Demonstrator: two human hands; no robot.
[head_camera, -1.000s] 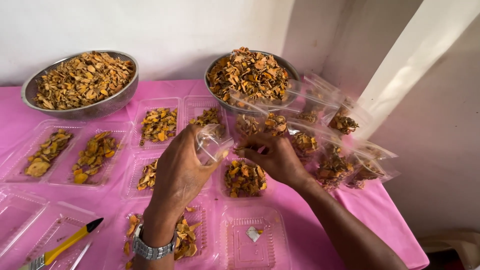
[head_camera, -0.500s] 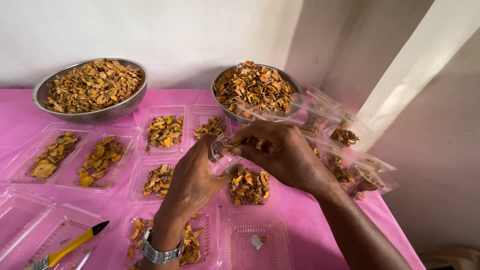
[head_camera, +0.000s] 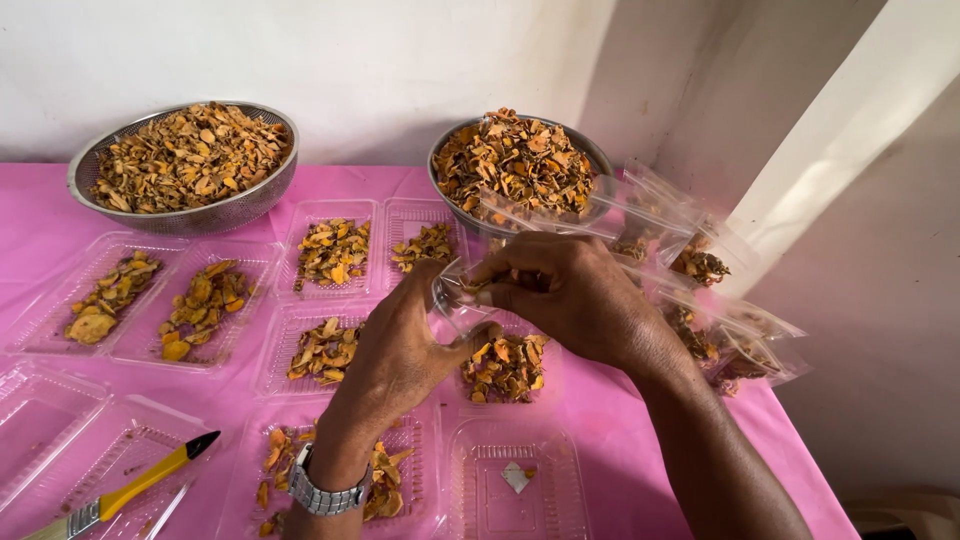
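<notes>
My left hand (head_camera: 400, 350) and my right hand (head_camera: 570, 295) meet above the pink table, both gripping one small clear plastic bag (head_camera: 455, 300) with a few orange dried pieces inside. The left hand wears a metal wristwatch (head_camera: 322, 493) and holds the bag's lower left side. Fingers of the right hand pinch the bag's upper edge. Directly beneath the hands lies a clear tray of dried orange pieces (head_camera: 505, 365).
Two steel bowls of dried orange chips stand at the back, one left (head_camera: 185, 165) and one right (head_camera: 515, 170). Several clear trays (head_camera: 335, 250) cover the pink tablecloth (head_camera: 620, 450). Filled plastic bags (head_camera: 700, 290) pile at the right. A yellow-handled tool (head_camera: 130, 485) lies front left.
Both hands have come closer together around the bag, the right hand moving left over it. The view has shifted slightly, with the table lower in frame.
</notes>
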